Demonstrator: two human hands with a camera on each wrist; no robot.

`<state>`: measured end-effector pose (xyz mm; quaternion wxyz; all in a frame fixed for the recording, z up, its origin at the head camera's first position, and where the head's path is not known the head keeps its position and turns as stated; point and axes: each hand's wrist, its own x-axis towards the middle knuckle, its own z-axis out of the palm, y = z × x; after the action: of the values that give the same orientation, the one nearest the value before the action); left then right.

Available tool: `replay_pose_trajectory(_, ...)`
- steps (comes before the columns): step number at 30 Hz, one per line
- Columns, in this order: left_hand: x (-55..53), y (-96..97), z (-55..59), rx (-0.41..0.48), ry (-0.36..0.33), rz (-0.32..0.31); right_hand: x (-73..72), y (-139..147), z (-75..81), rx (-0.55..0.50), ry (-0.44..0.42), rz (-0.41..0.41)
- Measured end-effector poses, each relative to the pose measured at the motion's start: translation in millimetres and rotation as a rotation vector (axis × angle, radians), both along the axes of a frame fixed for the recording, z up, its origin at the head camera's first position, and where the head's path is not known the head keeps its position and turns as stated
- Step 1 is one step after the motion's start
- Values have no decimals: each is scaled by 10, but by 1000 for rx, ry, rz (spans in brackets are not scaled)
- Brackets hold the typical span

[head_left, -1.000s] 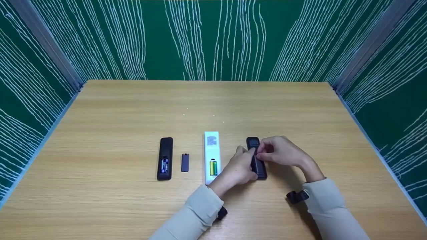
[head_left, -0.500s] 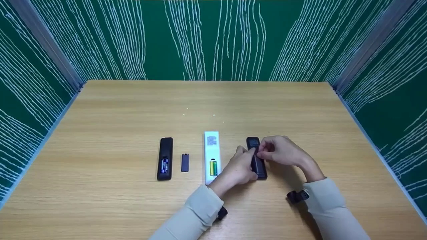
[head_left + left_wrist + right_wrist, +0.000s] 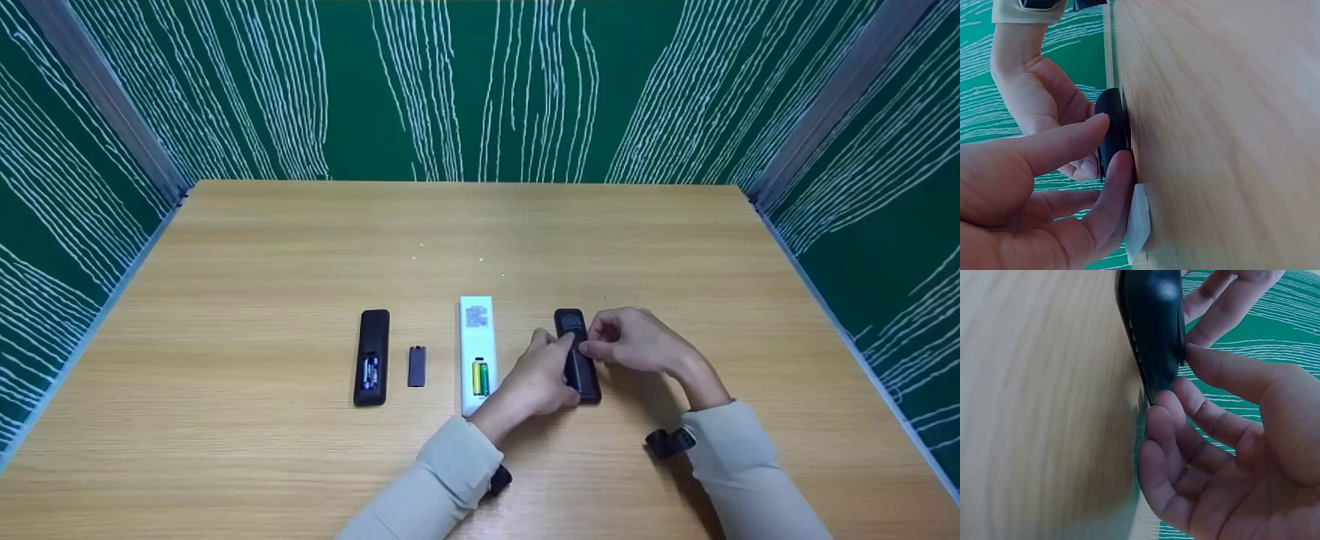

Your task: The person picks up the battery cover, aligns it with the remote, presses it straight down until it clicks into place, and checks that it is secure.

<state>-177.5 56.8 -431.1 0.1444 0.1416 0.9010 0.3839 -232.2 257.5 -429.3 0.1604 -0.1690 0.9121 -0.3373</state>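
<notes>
A black remote control (image 3: 583, 379) lies back side up on the table, right of centre. My left hand (image 3: 536, 382) grips it from the left, fingers and thumb spread along its length. At its upper right edge, my right hand (image 3: 637, 341) pinches with thumb and curled fingers. The right wrist view shows a thin black battery cover (image 3: 1181, 337), standing slightly off the remote's back, with the right thumb against its end. What lies under this cover is hidden. Also close to the left hand is a white remote control (image 3: 476, 341), its open compartment holding yellow and green batteries (image 3: 480, 378).
Another black remote control (image 3: 372, 334) lies at left, its open compartment holding batteries (image 3: 370, 372). Beside it is a loose dark battery cover (image 3: 417, 367). Small white specks (image 3: 481, 259) dot the wooden table (image 3: 262, 247). Green, white-streaked walls (image 3: 352, 90) stand behind and at both sides.
My right fingertips have shifted very slightly rightward at the black remote's edge. The left hand and the other things stay in place.
</notes>
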Motion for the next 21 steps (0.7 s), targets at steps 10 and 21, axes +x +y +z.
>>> replay_pose_trajectory(10,7,4,-4,9,-16,9,22,1,14,37,-44,-40)
replay_pose_trajectory(21,19,9,15,2,-38,24,22,2,37,52,-94,-41)
